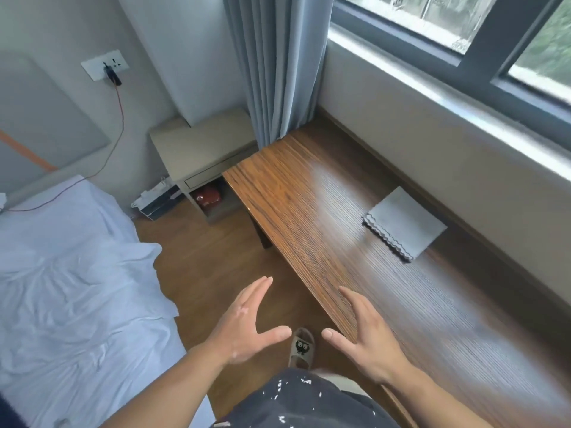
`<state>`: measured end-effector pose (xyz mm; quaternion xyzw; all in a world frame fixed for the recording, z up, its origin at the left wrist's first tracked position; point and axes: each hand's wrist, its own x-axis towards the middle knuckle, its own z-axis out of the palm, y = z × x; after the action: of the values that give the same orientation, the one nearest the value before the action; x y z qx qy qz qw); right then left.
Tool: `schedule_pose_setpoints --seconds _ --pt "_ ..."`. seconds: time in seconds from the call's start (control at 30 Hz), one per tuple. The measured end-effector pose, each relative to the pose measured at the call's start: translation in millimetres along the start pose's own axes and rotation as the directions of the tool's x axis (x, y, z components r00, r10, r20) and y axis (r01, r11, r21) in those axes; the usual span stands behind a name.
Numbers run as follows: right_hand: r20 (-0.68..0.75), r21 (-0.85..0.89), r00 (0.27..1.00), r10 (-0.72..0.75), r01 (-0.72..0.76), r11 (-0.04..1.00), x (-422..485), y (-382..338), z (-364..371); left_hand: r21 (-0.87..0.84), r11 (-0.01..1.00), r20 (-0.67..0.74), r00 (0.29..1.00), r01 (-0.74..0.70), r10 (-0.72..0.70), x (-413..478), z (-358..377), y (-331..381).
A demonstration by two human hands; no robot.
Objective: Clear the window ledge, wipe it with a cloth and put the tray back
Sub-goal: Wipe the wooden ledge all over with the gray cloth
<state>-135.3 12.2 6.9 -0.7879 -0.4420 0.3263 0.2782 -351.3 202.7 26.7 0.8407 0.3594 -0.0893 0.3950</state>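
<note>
Along the window wall: the wooden ledge (pixel 309 186) runs under the window (pixel 463 35). A folded grey cloth (pixel 404 222) lies flat on it toward the wall side, and nothing else shows on the wood.
Left hand (pixel 247 329): open and holding nothing, fingers straight and together, thumb spread. It hovers over the floor just off the ledge's near edge.
Right hand (pixel 367 338): open and holding nothing, palm turned inward, above the ledge's near edge. Whether it touches the wood cannot be told.
Tray: not in view.
Step in hand: the ledge looks cleared, so this is probably the reach for the cloth to wipe. Whether any wiping is already done cannot be judged from the sheen alone.
Doing it well: the right hand is nearer the cloth and should take it. Keeping it folded gives a flat pad. Long strokes along the grain would suit, including the strip against the wall.
Watch for: the curtain (pixel 278 66) hangs onto the far corner, and a stroke there could drag its hem, so the left hand could lift it aside.
</note>
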Motion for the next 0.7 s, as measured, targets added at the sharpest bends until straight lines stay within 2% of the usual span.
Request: schedule_pose_setpoints --seconds 0.2,0.33,0.53,0.7 --pt "-0.018 -0.002 1.0 0.015 -0.015 1.0 69 -21 -16 0.029 1.0 0.007 1.0 0.005 -0.005 64 -57 -9" --pt "-0.058 0.017 0.996 0.072 -0.072 0.997 98 -28 -21 0.069 0.997 0.074 0.997 -0.04 0.035 106 -87 -12" --pt "-0.154 0.055 0.969 0.193 -0.186 0.981 137 -37 -19 0.155 0.974 0.201 0.971 -0.163 0.13 180 -123 -18" --pt "-0.286 0.106 0.894 0.345 -0.328 0.939 168 -57 -7 0.177 0.931 0.355 0.903 -0.32 0.243 243 -152 -26"
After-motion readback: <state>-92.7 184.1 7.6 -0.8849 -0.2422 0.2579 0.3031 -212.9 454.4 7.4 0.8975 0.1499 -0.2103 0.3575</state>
